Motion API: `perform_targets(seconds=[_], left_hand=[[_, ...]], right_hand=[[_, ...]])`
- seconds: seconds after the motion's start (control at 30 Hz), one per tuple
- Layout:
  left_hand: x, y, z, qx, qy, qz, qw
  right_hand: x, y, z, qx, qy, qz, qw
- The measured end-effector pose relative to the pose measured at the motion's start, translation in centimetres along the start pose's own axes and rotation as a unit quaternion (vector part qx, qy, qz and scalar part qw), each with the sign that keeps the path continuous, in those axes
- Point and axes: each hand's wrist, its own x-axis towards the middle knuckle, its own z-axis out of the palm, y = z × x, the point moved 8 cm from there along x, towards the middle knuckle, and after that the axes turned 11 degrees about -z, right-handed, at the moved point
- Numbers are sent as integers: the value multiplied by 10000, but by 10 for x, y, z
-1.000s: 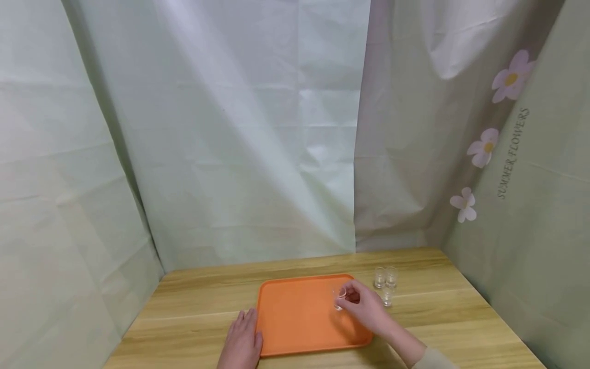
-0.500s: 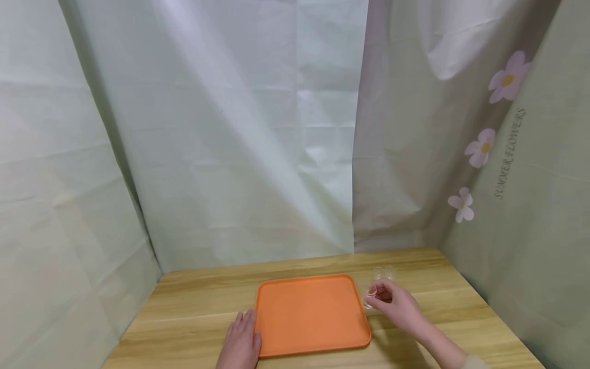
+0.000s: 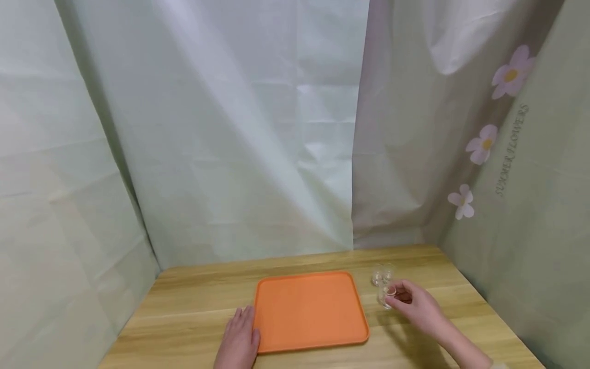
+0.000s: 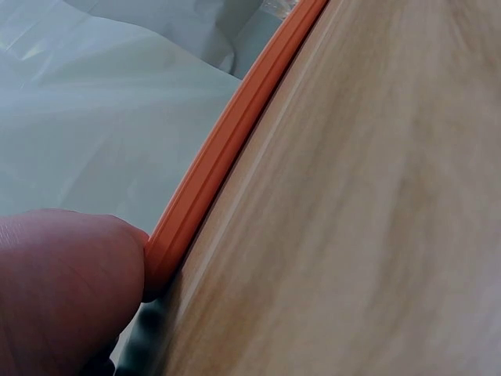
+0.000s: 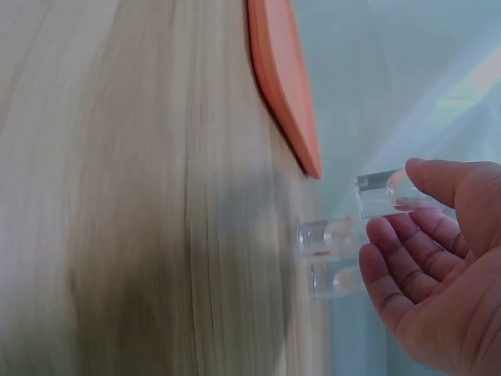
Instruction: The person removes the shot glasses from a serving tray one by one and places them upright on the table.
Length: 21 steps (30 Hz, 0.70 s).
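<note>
My right hand point(image 3: 417, 306) pinches a small clear shot glass point(image 5: 377, 194) between thumb and fingers, to the right of an orange tray point(image 3: 311, 310). The glass is upright, its thick base toward the table. Right behind it in the head view stand two more clear shot glasses, one on the left point(image 3: 376, 277) and one on the right point(image 3: 388, 274); the right wrist view shows glasses below the held one. My left hand point(image 3: 237, 335) lies at the tray's left edge with fingers extended, the thumb point(image 4: 74, 274) against the tray's rim.
The wood-grain table point(image 3: 189, 302) holds the tray near its middle. Pale green sheets hang behind it point(image 3: 258, 154) and on both sides; the right-hand sheet point(image 3: 544, 215) bears printed flowers and lettering.
My right hand has carried the shot glass rightward, from over the tray to the other glasses. The tray's surface now shows no glass above it. My left hand has stayed at the tray's edge.
</note>
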Motion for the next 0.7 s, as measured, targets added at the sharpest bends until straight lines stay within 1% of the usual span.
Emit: perform_targets(seconds=[0.17, 0.23, 0.33, 0.43, 0.57, 0.63, 0.7], left_hand=[[-1, 3, -3, -8, -254, -127, 9996], [0, 3, -4, -9, -269, -155, 9995], [2, 2, -4, -5, -280, -211, 9994], [2, 1, -1, -42, -201, -166, 9997], [1, -1, 2, -94, 37, -94, 9999], [1, -2, 2, -81, 75, -96, 9999], [1, -2, 2, -48, 56, -79, 9999]], right_hand=[[-2, 0, -12, -155, -1, -22, 9999], [-1, 2, -17, -213, 22, -59, 9998], [0, 8, -25, -264, 87, -9, 9996], [-1, 16, -31, -293, 106, 60, 9995], [-1, 29, -36, -351, 21, 285, 9990], [0, 36, -37, -395, -26, 425, 9983], [2, 42, -38, -487, -80, 471, 9977]])
